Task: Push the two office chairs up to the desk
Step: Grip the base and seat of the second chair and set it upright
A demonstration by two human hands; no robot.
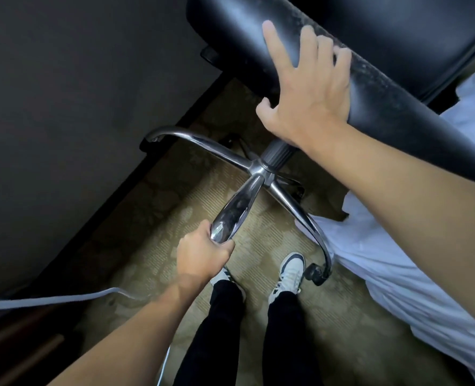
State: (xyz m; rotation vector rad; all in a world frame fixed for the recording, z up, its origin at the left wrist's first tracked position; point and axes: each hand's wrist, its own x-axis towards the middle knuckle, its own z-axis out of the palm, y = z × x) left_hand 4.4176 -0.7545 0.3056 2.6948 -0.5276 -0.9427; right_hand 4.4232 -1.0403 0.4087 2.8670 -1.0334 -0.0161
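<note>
Both hands hold the tilted black leather office chair point(342, 37): left hand point(202, 254) clenched round its chrome leg point(236, 207) at lower centre, right hand point(305, 87) spread flat; it could topple.

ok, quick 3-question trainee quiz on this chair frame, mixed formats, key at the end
1. True or false: the office chair stands upright on all its castors.
2. Multiple choice: the left hand is closed around
A. a chrome leg of the chair base
B. the white cable
C. a castor
3. Fill in: the right hand lies open and flat on the chair's black ____.

Key:
1. False. The chair is tipped, and the leg the left hand holds is raised off the carpet.
2. A
3. Padding. Whether that is the seat or the backrest cannot be told from this view.
</note>
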